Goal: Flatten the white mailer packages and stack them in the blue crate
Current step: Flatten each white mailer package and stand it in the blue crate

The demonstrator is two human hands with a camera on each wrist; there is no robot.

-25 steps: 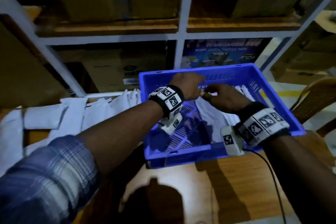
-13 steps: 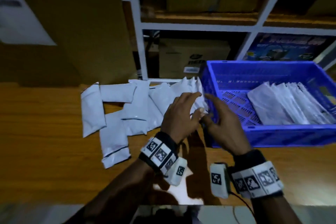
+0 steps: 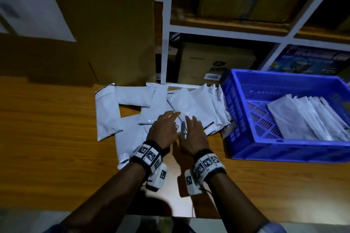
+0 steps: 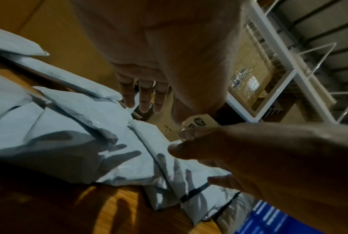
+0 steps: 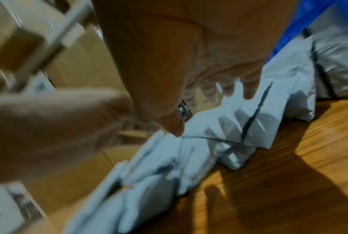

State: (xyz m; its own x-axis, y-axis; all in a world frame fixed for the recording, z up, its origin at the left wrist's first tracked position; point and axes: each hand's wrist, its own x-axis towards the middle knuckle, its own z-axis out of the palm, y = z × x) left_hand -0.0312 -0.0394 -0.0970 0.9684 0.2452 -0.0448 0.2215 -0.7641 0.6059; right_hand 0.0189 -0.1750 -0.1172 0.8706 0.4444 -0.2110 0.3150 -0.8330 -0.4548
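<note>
Both hands, left hand (image 3: pixel 164 128) and right hand (image 3: pixel 193 130), hovered empty with fingers spread over the mailer pile (image 3: pixel 193 108) just left of the blue crate (image 3: pixel 284 149). Step judged: reaching for another mailer; next it needs gripping, pressing flat, then stacking inside the crate.

We see puffy white mailer packages (image 3: pixel 132 111) overlapping in a loose heap on the wood at the nine o'clock side of the blue crate (image 3: pixel 287 149), which holds flattened mailers (image 3: pixel 310 119) fanned along its three o'clock half

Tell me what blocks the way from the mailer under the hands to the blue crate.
Other white mailers lean against the blue crate beside that mailer, and the crate's near wall must be cleared. Left hand and right hand are open over it.
</note>
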